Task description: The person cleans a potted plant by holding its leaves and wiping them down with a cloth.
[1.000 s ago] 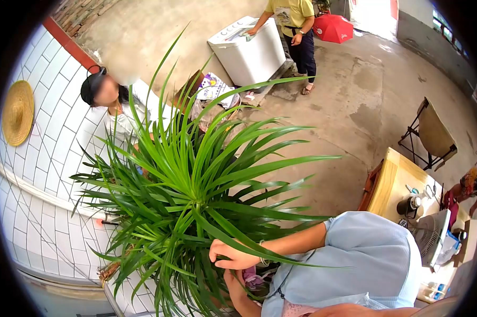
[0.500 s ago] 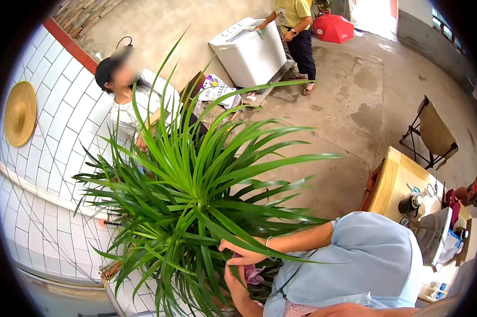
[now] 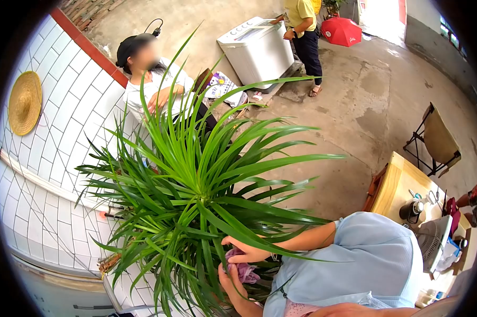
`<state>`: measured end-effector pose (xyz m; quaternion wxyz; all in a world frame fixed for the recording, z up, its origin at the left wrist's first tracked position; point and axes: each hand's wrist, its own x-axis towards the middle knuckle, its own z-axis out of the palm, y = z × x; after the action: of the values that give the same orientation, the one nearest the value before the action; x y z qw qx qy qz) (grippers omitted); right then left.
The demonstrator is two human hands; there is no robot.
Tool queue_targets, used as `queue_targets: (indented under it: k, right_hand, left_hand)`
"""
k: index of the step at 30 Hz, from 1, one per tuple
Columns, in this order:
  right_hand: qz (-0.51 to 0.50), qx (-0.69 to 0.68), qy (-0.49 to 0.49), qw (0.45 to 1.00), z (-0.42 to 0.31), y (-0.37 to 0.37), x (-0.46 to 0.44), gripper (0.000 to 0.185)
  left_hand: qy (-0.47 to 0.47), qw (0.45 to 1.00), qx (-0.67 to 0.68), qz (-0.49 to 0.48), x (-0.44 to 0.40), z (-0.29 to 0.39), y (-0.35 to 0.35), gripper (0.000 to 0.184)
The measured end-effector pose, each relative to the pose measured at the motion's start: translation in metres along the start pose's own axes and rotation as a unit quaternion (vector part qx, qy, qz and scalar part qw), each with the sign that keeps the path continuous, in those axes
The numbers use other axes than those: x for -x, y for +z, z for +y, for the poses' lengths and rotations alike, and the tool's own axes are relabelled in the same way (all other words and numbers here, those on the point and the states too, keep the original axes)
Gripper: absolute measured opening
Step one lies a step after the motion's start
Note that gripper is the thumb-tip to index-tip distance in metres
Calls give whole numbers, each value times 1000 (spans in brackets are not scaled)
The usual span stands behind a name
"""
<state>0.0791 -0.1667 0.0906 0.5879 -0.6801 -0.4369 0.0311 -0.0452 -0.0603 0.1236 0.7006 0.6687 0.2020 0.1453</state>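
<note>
A crumpled purple cloth [image 3: 246, 272] is between my two hands, low in the long green leaves of a large potted plant [image 3: 201, 195]. My right hand [image 3: 247, 250], the upper one, is closed on the cloth with bent fingers. My left hand [image 3: 231, 285] curls round the cloth from below. Narrow leaves pass beside and partly behind my fingers, and I cannot make out whether one lies inside the cloth. The plant's pot is hidden beneath the foliage. My light blue shirt [image 3: 349, 259] fills the lower right.
Beyond the plant, a person in white [image 3: 159, 90] is by the tiled wall [image 3: 64, 137]. Another person in yellow [image 3: 302, 31] stands at a white washing machine [image 3: 259, 50]. To the right are a wooden table [image 3: 402, 185], a fan [image 3: 434, 238] and a folding chair [image 3: 439, 137].
The purple cloth shows more between my hands, and my left hand has shifted slightly left. The person in white has raised a hand towards the chest. The view has tilted a little.
</note>
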Motion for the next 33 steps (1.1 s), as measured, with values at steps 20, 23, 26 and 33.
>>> queue_targets:
  k: [20,23,26,33]
  right_hand:
    - [-36,-111,-20,993,-16,-32,-14,10]
    - [-34,-174,-2,984,-20,-34,-17,11]
    - [-77,-181,-4,980,-23,-36,-17,27]
    - [-38,-191,4,981,-18,-33,-18,29]
  left_hand:
    - [14,999,18,26,-10,-14,-5,35]
    - [30,999,-18,37,-11,-13,-3,35]
    - [61,995,-62,53,-10,-2,4,37]
    - [62,963,-263,1,-7,5,1,39]
